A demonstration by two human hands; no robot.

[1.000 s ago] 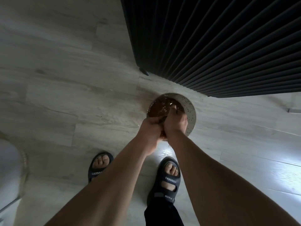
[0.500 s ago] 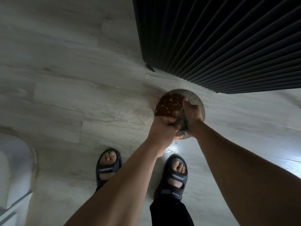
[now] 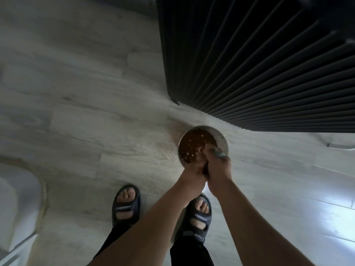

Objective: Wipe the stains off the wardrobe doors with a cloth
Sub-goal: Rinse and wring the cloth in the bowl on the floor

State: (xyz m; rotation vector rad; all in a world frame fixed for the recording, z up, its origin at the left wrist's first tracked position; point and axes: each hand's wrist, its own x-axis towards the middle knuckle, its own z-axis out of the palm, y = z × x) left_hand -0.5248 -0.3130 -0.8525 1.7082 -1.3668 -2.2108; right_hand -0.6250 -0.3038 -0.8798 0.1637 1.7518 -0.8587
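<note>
A metal bowl [image 3: 222, 138] of brown water stands on the floor just in front of the dark ribbed wardrobe door [image 3: 259, 60]. Over the bowl's near edge, my left hand [image 3: 194, 170] and my right hand [image 3: 219, 167] are pressed together, both gripping a wet grey cloth [image 3: 219, 154]. Only a small twisted end of the cloth sticks out above my right hand; the remainder is hidden inside my fists.
Pale wood-look floor [image 3: 86, 112] spreads to the left and right. My feet in dark sandals [image 3: 125, 205] stand right behind the bowl. A white rounded object [image 3: 17, 208] sits at the lower left edge. The wardrobe's bottom corner [image 3: 175, 101] is close to the bowl.
My hands have shifted and twisted against each other around the cloth over the bowl. The view has tilted, so bowl and wardrobe sit further right in the frame.
</note>
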